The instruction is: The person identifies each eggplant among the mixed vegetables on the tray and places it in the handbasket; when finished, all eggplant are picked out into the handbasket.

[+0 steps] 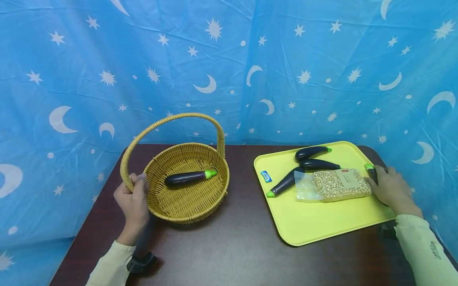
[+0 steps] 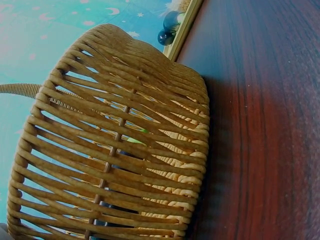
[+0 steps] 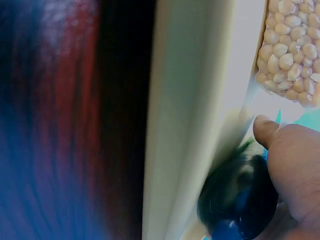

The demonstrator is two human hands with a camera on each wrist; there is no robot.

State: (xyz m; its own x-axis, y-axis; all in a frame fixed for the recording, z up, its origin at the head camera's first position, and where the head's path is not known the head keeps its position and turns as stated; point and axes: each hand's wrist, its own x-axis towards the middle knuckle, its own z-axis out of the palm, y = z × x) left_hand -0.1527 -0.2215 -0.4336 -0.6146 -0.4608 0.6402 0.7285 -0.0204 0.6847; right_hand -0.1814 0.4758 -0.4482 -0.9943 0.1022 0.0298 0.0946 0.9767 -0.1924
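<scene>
The left hand (image 1: 132, 196) grips the handle (image 1: 186, 114), maybe to keep the basket (image 1: 189, 219) steady. The right hand (image 1: 391, 190) holds an eggplant (image 3: 237, 197) on the yellow tray (image 1: 322, 222).

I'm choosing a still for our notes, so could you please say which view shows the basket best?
The head view: it shows the basket from above, handle included. The left wrist view shows mainly its woven side close up and some handle; the right wrist view shows none.

Room between basket (image 1: 189, 200) and tray (image 1: 322, 220)
</scene>
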